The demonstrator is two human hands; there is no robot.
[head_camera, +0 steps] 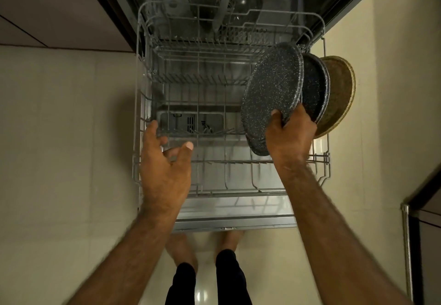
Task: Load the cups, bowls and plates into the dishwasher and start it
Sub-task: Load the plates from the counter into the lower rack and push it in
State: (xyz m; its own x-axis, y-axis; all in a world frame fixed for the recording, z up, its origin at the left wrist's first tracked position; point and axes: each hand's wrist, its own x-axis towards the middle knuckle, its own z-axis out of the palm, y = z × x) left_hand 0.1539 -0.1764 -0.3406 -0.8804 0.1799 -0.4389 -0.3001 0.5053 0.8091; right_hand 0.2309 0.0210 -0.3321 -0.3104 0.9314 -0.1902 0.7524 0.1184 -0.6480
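The dishwasher stands open with its grey wire lower rack (pixel 152 104) pulled out over the lowered door (pixel 233 211). My right hand (pixel 290 135) grips the near edge of a stack of plates held on edge over the rack's right side: a dark speckled plate (pixel 269 89) in front, a dark blue plate (pixel 315 85) behind it, and a brown woven-looking plate (pixel 341 94) at the back. My left hand (pixel 164 161) hovers over the rack's front left with fingers spread and relaxed, holding nothing. No dishes stand in the rack.
Pale floor tiles lie on both sides of the door. My bare feet (pixel 229 240) stand just in front of the door's edge. A cabinet with a metal handle (pixel 405 245) is at the right. The dark tub with its spray arm (pixel 224 1) is behind the rack.
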